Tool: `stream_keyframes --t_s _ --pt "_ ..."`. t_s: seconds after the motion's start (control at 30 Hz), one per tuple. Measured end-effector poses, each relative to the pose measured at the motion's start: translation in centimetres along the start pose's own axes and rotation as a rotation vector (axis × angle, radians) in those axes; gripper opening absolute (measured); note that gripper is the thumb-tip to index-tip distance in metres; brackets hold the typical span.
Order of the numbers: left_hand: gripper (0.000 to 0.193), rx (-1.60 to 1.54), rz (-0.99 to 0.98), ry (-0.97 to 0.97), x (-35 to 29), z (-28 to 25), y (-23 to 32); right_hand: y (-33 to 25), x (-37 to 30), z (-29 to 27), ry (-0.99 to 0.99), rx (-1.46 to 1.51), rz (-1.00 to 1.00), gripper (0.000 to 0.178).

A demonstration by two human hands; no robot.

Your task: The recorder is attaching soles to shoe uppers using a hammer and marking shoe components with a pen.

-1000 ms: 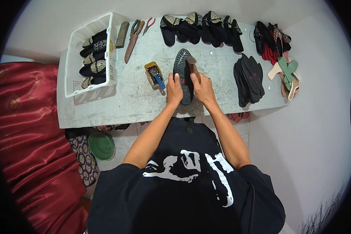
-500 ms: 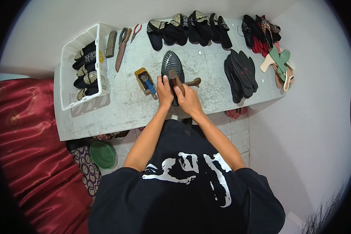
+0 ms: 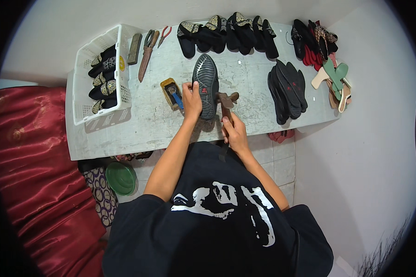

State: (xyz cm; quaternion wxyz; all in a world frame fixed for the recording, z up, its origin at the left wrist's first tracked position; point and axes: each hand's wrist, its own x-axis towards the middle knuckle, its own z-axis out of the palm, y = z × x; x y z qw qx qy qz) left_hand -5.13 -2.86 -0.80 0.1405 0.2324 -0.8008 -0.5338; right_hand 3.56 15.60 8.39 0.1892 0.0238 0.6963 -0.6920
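Note:
A black shoe (image 3: 205, 76) points away from me near the middle of the table, its ribbed sole facing up. My left hand (image 3: 192, 99) grips the shoe's left side, with the thumb along the edge of the sole. To the right of the shoe, my right hand (image 3: 236, 132) is closed round the handle of a hammer (image 3: 226, 101), whose head is raised beside the sole. Partly hidden behind the hammer head is a brown knob-ended piece (image 3: 235, 96); I cannot tell what it belongs to. Left of my left hand sits a yellow container (image 3: 165, 87) with a blue-handled tool (image 3: 177, 99).
A white basket (image 3: 123, 87) of patterned slippers stands at the left. Behind it lie a sharpening block (image 3: 134, 49), a sheathed blade (image 3: 145, 64) and red pliers (image 3: 165, 36). Slippers (image 3: 240, 37) line the back; black soles (image 3: 286, 90) and green and beige pieces (image 3: 335, 74) lie right.
My right hand has brought the hammer off the sole, to the right and toward me. More of the sole now shows. My left hand has shifted slightly on the shoe.

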Motion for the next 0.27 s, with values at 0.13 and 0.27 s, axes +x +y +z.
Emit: stream_keyframes --t_s 0.13,0.27 --pt "0.047 -0.018 -0.014 0.116 -0.9 -0.5 1.4 1.2 -0.3 -2.0 0.026 0.015 -0.009 0.039" --pt "0.054 -0.019 0.482 0.008 -3.1 -1.5 5.0 2.7 -0.2 -4.2 0.107 0.046 0.023 0.043"
